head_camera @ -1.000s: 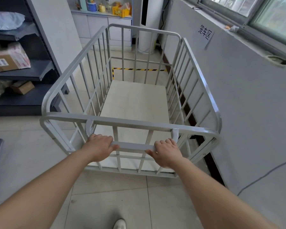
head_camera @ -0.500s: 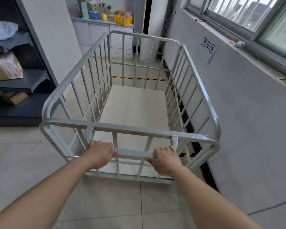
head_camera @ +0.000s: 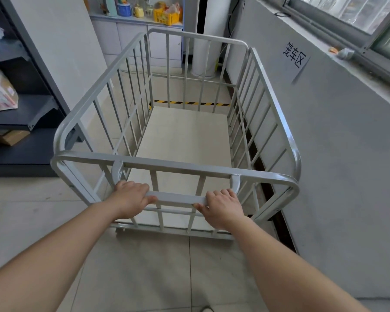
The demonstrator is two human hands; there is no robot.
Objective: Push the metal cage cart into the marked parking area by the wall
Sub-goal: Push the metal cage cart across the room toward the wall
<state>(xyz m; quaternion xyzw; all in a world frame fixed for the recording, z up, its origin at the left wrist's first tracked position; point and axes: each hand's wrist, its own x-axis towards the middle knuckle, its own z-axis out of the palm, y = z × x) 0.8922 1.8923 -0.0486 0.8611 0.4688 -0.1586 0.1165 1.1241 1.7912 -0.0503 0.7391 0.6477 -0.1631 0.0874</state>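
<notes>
A grey metal cage cart (head_camera: 176, 163) with barred sides and a pale board floor stands right in front of me, its right side close along the grey wall (head_camera: 338, 154). My left hand (head_camera: 131, 197) and my right hand (head_camera: 223, 207) both grip the cart's low handle bar (head_camera: 176, 197) at the near end. A black-and-yellow striped tape line (head_camera: 190, 103) shows on the floor through the far bars. A paper sign with black characters (head_camera: 295, 56) hangs on the wall to the right, above the cart.
Dark shelving (head_camera: 20, 118) with cardboard boxes stands at the left. A white slanted panel (head_camera: 61, 55) rises beside it. White cabinets (head_camera: 131, 37) with bottles and a yellow crate, and a white column (head_camera: 208, 30), stand beyond the cart. A window (head_camera: 347, 14) tops the wall.
The cart has rolled forward along the wall with both hands still on the handle; the striped tape line now lies nearer its far end, and the shelving has slid back on the left.
</notes>
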